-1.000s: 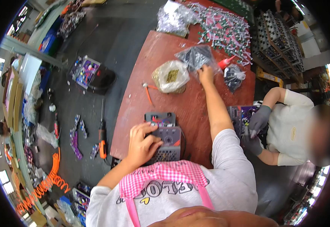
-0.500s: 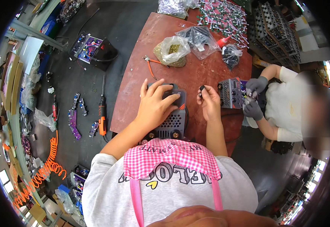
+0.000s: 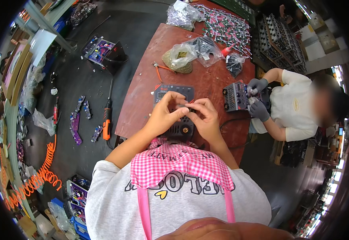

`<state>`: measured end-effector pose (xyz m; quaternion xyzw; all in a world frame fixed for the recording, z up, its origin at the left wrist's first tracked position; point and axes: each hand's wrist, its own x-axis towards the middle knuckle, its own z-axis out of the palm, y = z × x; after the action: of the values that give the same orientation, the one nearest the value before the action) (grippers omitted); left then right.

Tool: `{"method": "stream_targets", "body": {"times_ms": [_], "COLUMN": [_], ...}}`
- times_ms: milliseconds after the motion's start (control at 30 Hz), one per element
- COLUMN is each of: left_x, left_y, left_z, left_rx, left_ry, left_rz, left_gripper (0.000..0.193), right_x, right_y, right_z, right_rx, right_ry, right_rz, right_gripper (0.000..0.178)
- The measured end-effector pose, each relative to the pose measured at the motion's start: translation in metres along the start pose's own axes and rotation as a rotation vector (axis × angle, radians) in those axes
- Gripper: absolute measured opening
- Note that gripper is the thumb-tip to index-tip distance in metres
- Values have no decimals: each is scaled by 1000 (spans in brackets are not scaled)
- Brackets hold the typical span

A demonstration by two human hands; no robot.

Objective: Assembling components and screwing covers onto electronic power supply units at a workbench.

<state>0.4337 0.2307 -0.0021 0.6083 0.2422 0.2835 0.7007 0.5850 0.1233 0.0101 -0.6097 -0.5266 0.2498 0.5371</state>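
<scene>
A grey box-shaped device [image 3: 183,92] with a vented lower part and a brass-coloured socket [image 3: 185,130] lies in front of me on the red table. Above its middle, my left hand [image 3: 167,115] and my right hand [image 3: 205,119] meet fingertip to fingertip. Thumbs and fingers of both are pinched around a small black part [image 3: 191,109], mostly covered by the fingers. Whether this part touches the device cannot be made out. An orange-handled cutter [image 3: 157,73] lies just beyond the device.
Across the red table [image 3: 142,88] are a bag of small brass-coloured pieces [image 3: 181,56], a red bottle [image 3: 227,50] and a black-filled bag [image 3: 235,65]. An orange power screwdriver [image 3: 107,120] lies left. At right, a co-worker's gloved hands [image 3: 259,110] work on a similar device [image 3: 234,96].
My left hand has left the device's top panel and come together with my right. My right hand has moved left with the black part, over the device.
</scene>
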Motion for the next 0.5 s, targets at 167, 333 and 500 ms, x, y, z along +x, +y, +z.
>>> {"method": "stream_targets", "body": {"times_ms": [167,333,500], "left_x": [-19,-35,-42], "left_y": [-10,-20,-11], "left_z": [-5,-12,-3], "left_rx": [-557,-679,-684], "left_ry": [-23,-44,-95], "left_rz": [-299,-384,-422], "left_gripper": [22,18,21], "right_x": [-6,-14,-12], "right_y": [-1,10,22], "right_z": [14,23,21], "right_rx": [-47,267,187], "right_ry": [12,28,-51], "right_rz": [-30,45,-131], "right_gripper": [43,45,37]}}
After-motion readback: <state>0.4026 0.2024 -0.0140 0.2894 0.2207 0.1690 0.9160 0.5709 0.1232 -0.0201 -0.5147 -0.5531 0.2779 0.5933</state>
